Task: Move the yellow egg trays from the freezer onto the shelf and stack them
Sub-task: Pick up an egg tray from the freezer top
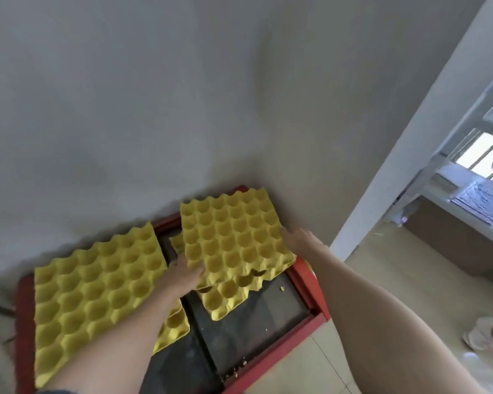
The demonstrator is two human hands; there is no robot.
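The left hand (182,275) grips the near left corner of a yellow egg tray (231,237) at the centre of the frame. The right hand (296,237) touches the tray's right edge; I cannot tell whether its fingers curl under. Just beneath lies a second tray (228,298), on the dark lid of the red-framed freezer (310,291). A third tray (97,285) covers the freezer's left side, at lower left.

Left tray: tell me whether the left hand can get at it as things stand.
Probably, but not at once. The left tray lies uncovered by the left forearm, nothing on top of it; yet the left hand grips the right tray and would have to let go first.
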